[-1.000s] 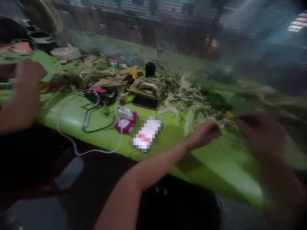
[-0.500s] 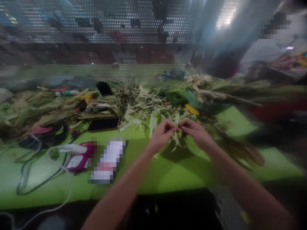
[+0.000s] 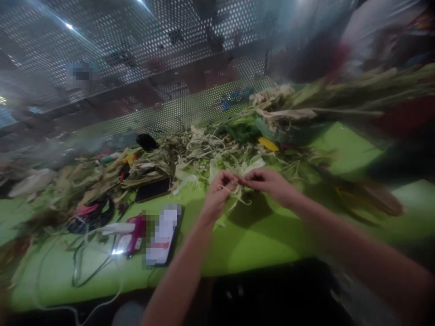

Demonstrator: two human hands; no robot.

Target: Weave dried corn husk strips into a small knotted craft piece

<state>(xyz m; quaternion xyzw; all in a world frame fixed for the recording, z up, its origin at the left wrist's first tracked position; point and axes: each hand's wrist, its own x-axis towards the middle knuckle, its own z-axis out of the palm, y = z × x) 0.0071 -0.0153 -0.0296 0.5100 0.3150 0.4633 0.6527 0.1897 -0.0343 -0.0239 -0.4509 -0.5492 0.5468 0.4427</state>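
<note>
My left hand (image 3: 220, 192) and my right hand (image 3: 270, 184) meet above the green table. The fingers of both are pinched on a pale corn husk (image 3: 254, 165), torn into strips. Its broad end fans out behind my fingertips, while thin curled shreds hang below them toward the table. My fingertips cover the middle of the husk, where the two hands almost touch. Just beyond my hands lies a heap of shredded husks (image 3: 204, 142). Another pale husk piece (image 3: 185, 181) rests to the left of my left hand.
Left of my forearm lie a lit phone (image 3: 163, 235), a dark phone (image 3: 152, 189) and a purple power strip (image 3: 136, 233) with trailing cables. Behind the heap stands a perforated metal screen (image 3: 163, 108). A yellow object (image 3: 268, 144) and a bundle of long dry leaves (image 3: 340, 93) sit farther right.
The camera view has tilted, so the table and screen appear slanted. Both hands keep their pinch on the husk; my right fingertips have come closer to the left ones.
</note>
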